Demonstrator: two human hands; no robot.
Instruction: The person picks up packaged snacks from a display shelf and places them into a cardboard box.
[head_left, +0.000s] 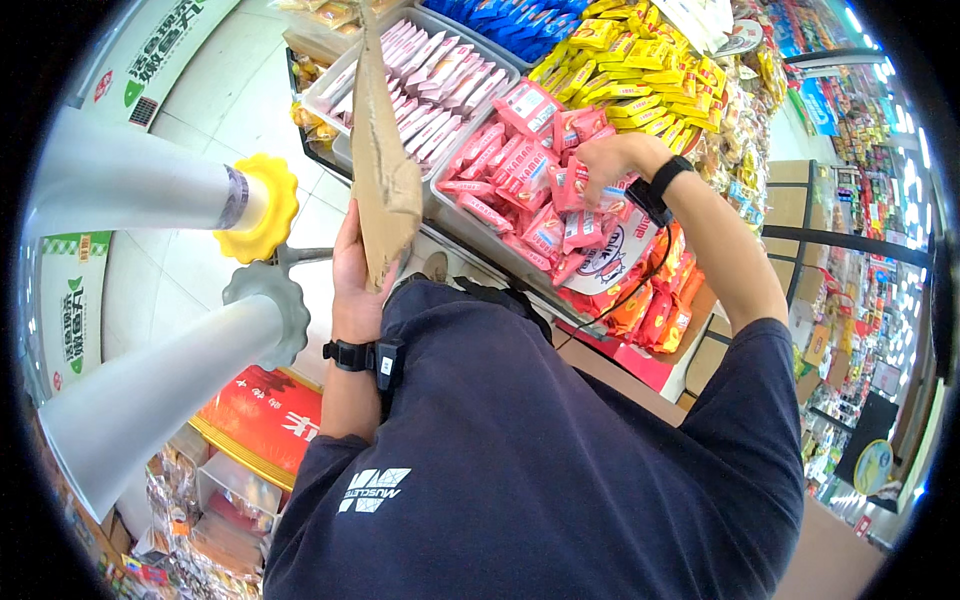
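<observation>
My left hand (356, 259) grips the lower edge of a cardboard box (386, 150), seen nearly edge-on beside the display; its inside is hidden. My right hand (604, 166) reaches into a heap of pink snack packets (525, 169) in a grey-white plastic bin (480, 236). Its fingers point down and touch the packets; whether they grip one cannot be told. To the left of this heap, paler pink packets (442, 71) stand in rows in another bin. A round printed sign with a cow (607, 259) lies against the heap's near edge.
Yellow packets (637, 67) and blue packets (510, 26) fill the display's far side. Orange and red packets (652, 300) lie at its near right corner. Rolls of clear plastic bags (165, 375) with scalloped ends stand at the left. A cable hangs from my right wrist across the sign.
</observation>
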